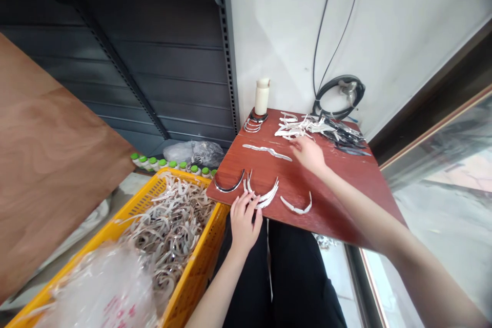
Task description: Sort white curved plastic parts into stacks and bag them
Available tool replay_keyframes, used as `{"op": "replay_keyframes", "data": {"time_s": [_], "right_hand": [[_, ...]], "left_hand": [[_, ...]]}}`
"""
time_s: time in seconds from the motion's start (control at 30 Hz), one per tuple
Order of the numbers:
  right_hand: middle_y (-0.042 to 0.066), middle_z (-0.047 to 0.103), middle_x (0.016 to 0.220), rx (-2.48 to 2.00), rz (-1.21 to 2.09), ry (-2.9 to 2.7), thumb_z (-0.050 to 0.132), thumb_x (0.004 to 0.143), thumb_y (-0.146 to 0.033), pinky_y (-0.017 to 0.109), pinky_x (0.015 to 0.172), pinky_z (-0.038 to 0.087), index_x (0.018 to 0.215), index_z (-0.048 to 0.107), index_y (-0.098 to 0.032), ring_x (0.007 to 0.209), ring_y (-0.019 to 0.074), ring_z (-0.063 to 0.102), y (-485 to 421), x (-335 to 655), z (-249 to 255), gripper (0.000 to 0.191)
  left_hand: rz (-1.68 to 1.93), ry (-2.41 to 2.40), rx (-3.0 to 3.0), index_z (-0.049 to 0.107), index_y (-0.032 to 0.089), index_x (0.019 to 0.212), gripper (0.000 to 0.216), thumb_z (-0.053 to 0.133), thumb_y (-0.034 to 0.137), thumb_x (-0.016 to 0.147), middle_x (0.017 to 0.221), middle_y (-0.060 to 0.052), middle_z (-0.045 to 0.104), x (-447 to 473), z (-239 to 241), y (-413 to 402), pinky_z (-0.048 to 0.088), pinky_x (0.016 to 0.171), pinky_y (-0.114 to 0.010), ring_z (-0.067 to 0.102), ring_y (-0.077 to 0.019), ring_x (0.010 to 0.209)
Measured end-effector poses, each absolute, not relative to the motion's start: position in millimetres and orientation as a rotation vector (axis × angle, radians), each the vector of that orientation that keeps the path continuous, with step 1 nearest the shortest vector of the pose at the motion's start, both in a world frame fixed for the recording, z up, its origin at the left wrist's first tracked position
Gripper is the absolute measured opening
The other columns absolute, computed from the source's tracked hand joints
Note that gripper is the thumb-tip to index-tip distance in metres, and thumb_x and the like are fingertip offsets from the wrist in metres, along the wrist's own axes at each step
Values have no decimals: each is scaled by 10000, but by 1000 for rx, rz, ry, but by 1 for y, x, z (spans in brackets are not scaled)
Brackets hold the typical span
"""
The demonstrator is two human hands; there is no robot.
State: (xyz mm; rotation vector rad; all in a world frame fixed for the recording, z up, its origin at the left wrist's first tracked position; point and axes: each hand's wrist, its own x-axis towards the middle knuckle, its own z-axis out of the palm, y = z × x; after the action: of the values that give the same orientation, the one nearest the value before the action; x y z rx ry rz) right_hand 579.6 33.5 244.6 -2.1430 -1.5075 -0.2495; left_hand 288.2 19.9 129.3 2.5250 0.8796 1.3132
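Observation:
My left hand point(245, 221) lies at the table's front edge with its fingers stretched out. Its fingertips touch a bundle of thin curved white strips point(270, 198). Farther back, my right hand point(309, 155) hovers beside a pile of white strips point(302, 126), fingers loosely bent and apart, with nothing visible in them. A wavy whitish strip point(267, 150) lies left of the right hand. To the left of the bundle is a black curved strip point(230, 188); to its right, a single curved white piece point(298, 208).
Black strips point(344, 136) lie at the back right of the red-brown table point(346, 179). A cream bottle point(262, 97) stands at the back left corner near stacked curved pieces point(252, 126). A yellow crate point(203, 246) full of curved strips stands left. A cable coil point(359, 92) rests against the wall.

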Motion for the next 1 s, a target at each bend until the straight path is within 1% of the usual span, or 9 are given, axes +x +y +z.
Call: {"op": "replay_keyframes", "data": {"time_s": [0.1,0.2,0.3,0.4,0.53,0.67,0.8,0.9,1.0], "right_hand": [[119,660,1091,-2245,-391,-1334,544,851,-228,348,782,471,1118,668,-215,988,283,603,44,626,239,295],[115,649,1087,-2285,-343,-1409,576,828,-241,343,777,474,1110,677,-227,1014,288,590,50,651,233,299],[104,657,1025,-2256,-308,-1505,575,844,-282,342,811,476,1050,705,-222,988,273,594,56,658,231,251],[116,655,984,-2211,-352,-1576,545,875,-309,355,859,466,1069,714,-200,980,273,594,63,658,233,279],[142,662,1070,-2245,-344,-1655,542,872,-266,369,898,440,1044,738,-198,1051,294,580,67,654,238,269],[115,702,1038,-2315,-251,-1563,524,885,-274,345,843,450,1022,750,-215,989,272,617,65,655,240,271],[74,735,993,-2349,-183,-1412,503,891,-316,308,762,468,1077,738,-224,910,243,654,67,665,242,314],[76,742,998,-2368,-149,-1310,449,908,-300,304,752,472,1123,722,-208,891,237,666,75,672,244,359],[90,742,1008,-2369,-96,-1301,528,878,-328,310,771,472,1078,741,-202,916,252,665,88,675,244,318]], "left_hand": [[1318,881,2519,570,226,1281,376,524,173,911,1296,-111,614,288,128,20,374,1103,-486,521,-257,1292],[1323,880,2518,572,224,1276,374,528,168,908,1293,-109,614,289,128,21,367,1106,-482,516,-255,1296],[1316,886,2517,574,224,1271,368,528,166,910,1298,-106,609,289,127,21,359,1109,-479,511,-252,1299],[1316,884,2520,571,225,1273,370,531,164,910,1297,-105,609,289,127,20,354,1111,-477,509,-249,1299],[1315,888,2524,575,224,1269,361,527,169,915,1298,-106,610,289,127,20,354,1112,-477,511,-249,1298],[1310,893,2528,576,223,1272,360,521,180,920,1301,-108,611,289,128,20,363,1107,-476,514,-252,1300],[1319,888,2526,576,222,1271,357,519,179,921,1299,-108,612,288,128,20,364,1105,-477,517,-252,1296],[1319,894,2527,570,223,1280,365,519,175,922,1299,-106,613,288,128,19,360,1109,-474,515,-249,1297],[1322,901,2528,572,224,1280,367,520,174,920,1296,-103,615,288,129,19,358,1110,-470,518,-246,1294]]}}
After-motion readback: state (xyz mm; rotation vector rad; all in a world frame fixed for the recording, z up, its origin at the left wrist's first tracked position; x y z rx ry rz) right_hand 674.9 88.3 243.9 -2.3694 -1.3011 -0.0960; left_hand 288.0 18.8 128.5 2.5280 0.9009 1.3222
